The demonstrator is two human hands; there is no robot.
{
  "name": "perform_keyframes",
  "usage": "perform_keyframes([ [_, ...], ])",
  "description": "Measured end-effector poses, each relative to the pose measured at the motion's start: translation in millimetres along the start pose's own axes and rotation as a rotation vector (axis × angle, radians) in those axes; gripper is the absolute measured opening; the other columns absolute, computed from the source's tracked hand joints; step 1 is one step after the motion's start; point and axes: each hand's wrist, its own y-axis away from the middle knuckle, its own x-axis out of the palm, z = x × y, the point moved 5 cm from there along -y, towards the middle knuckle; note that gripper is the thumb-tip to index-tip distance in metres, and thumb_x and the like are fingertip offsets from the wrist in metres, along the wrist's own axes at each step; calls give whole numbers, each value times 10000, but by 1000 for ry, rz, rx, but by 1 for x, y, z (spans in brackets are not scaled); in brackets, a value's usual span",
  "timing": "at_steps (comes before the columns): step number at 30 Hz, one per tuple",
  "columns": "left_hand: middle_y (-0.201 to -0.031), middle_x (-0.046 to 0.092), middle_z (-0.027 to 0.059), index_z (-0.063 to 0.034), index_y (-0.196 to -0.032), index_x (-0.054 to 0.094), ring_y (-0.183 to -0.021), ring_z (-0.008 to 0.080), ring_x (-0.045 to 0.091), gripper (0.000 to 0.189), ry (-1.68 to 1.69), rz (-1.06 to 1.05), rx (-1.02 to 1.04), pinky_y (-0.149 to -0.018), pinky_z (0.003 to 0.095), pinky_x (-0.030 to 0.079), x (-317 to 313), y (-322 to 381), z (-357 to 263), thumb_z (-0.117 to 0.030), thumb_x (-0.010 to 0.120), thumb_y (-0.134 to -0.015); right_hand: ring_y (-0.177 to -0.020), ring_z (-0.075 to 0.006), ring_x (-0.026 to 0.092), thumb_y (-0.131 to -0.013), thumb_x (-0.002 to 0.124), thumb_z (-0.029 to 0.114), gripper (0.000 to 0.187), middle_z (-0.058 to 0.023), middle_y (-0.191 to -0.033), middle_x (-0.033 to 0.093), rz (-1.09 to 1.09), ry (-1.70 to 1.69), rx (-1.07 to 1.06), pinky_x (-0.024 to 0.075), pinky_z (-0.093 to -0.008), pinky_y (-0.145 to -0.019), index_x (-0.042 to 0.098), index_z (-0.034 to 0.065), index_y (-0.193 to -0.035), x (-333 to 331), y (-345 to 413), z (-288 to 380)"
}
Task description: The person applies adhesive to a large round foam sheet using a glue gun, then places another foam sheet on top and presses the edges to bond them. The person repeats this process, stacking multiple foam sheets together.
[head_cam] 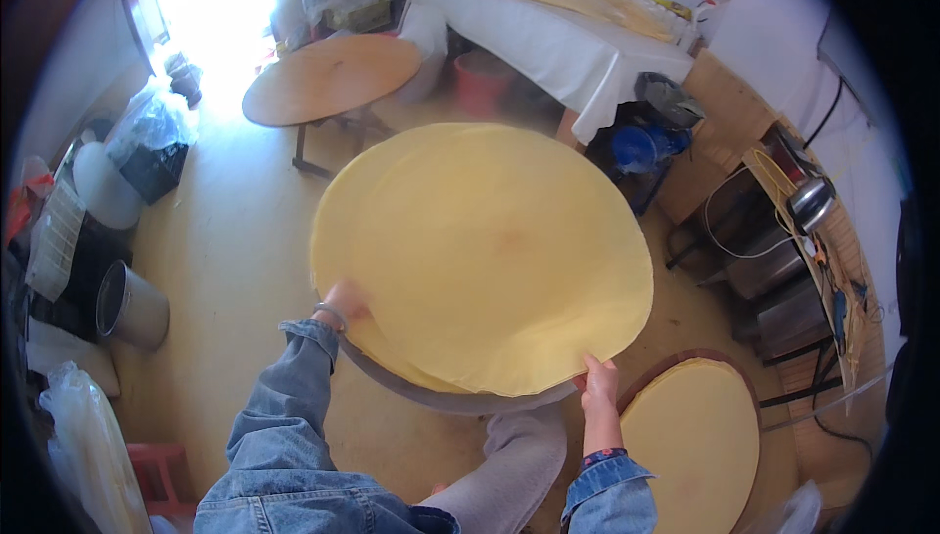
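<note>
A large round stack of thin yellow sheets (477, 240) lies in front of me on a round support with a grey rim (440, 398). The sheets look like dough or bean-curd skin; which one I cannot tell. My right hand (598, 385) pinches the near right edge of the top sheet between thumb and fingers, and the sheet ripples there. At the left edge, my left hand (347, 301) rests over the sheets, blurred by motion. Its fingers are too unclear to show whether they grip the edge. A bracelet circles the left wrist.
A second yellow round stack (687, 446) sits low at my right. Beyond stand a round wooden table (334, 79), a red bucket (483, 82) and a white-covered table (529, 13). A grey bin (139, 310) is at left; a wooden bench with cables (815, 240) lines the right.
</note>
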Motion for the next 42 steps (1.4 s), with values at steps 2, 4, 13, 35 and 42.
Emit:
perform_keyframes([
  [2,-740,663,137,-19,-823,659,-670,281,639,217,492,-8,-445,-564,370,495,19,20,7,-176,704,-680,-662,-164,616,-807,607,126,204,-68,-864,618,4,-47,64,513,-287,-494,547,56,-989,-3,1,-3],
  [4,-747,660,129,-11,-833,653,-677,270,635,249,230,-144,-358,-563,379,487,15,16,-1,-180,714,-662,-668,-174,631,-813,591,107,205,-66,-860,626,-13,-59,117,540,-299,-502,543,63,-1007,-2,3,-5],
  [13,-721,609,33,-53,-868,626,-616,195,582,175,-626,-112,-213,-530,293,465,-77,-50,64,-208,546,-863,-652,-187,645,-882,557,144,147,-92,-831,625,202,-324,288,561,-309,-481,549,53,-997,79,79,-59],
  [35,-1461,286,196,-118,-1391,364,-1377,351,216,782,-630,-51,-423,-1113,478,200,-37,49,-75,-387,708,-741,-711,-153,634,-889,572,164,166,-79,-868,659,-141,145,-175,498,-251,-582,635,28,-961,-130,156,-78],
  [42,-1340,453,191,-90,-1257,500,-1251,335,424,568,-622,-194,-5,-1002,431,372,-10,64,-207,-263,706,-756,-1085,-394,492,-807,594,142,238,-224,-1163,536,-570,1041,-217,411,-452,-929,614,11,-1006,-325,272,-178],
])
